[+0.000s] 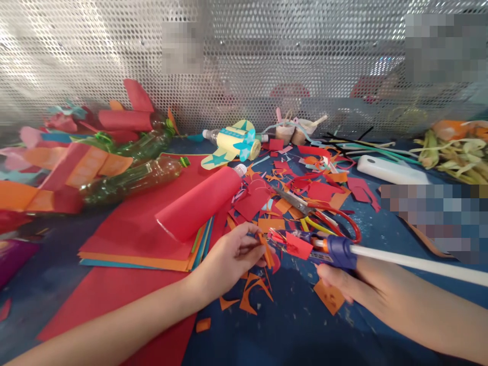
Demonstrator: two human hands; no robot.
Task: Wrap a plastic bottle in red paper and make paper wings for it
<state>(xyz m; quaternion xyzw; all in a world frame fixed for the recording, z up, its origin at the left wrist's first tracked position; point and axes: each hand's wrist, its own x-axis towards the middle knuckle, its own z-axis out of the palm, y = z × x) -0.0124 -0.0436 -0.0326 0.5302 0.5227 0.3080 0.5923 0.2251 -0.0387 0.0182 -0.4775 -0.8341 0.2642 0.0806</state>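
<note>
Between the fingertips of my left hand (238, 249) is a small folded piece of orange paper (269, 254). My right hand (351, 284) is wrapped round a blue hot glue gun (341, 250), whose nozzle points left toward the orange paper. A long white glue stick (415, 263) runs out of the gun's back end. A scrap of red paper (299, 246) lies against the side of the gun. Beyond my left hand, a bottle wrapped in red paper (202, 203) rests on a stack of coloured sheets (125, 234).
Scissors with red handles (339, 218) lie among red and orange paper scraps (263, 198). A bottle with yellow paper and blue stars (232, 145) sits further back. Paper-decorated green bottles (133, 178) crowd the left. Corn husks (450, 152) are at right, before a perforated metal screen (244, 61).
</note>
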